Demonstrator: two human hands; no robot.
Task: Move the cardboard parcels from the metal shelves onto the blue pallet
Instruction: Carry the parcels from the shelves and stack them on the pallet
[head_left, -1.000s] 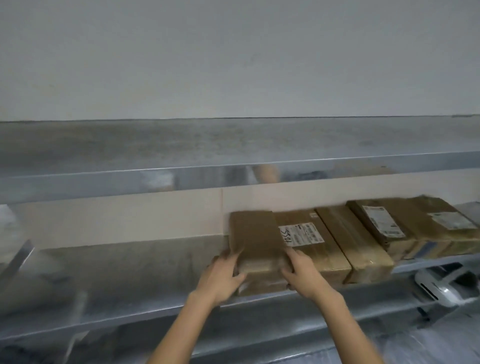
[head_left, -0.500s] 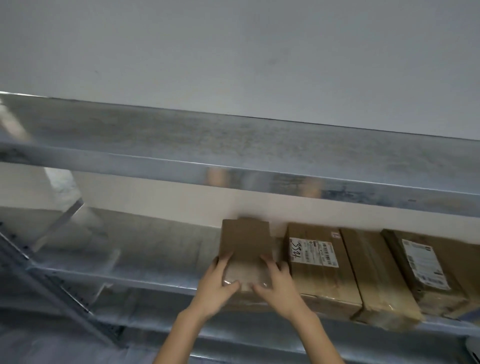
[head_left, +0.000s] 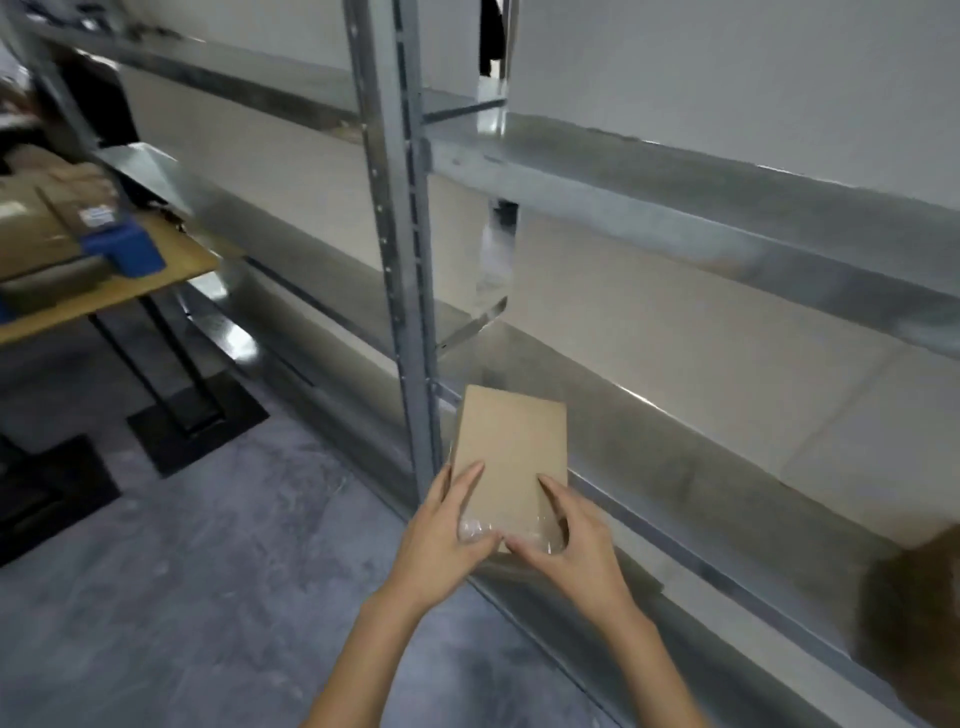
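- Before the metal shelves (head_left: 675, 197), both hands are clamped on the near end of one cardboard parcel (head_left: 511, 452), held out flat just right of the grey upright post (head_left: 400, 208)
- The left hand (head_left: 447, 535) grips the parcel's near left corner, with fingers laid along the top face and the thumb at the near edge
- The right hand (head_left: 571, 545) grips the near right corner in the same way, and the two thumbs almost meet
- Clear wrap (head_left: 475, 530) shines on the gripped end
- The parcel's far end overlaps the front lip of the lower shelf; whether it touches cannot be told
- At the far right, a blurred brown parcel (head_left: 914, 623) lies on that shelf
- At the far left, a wooden table (head_left: 171, 270) bears cardboard boxes (head_left: 31, 239) and a blue block (head_left: 124, 249), above the grey floor (head_left: 208, 571)
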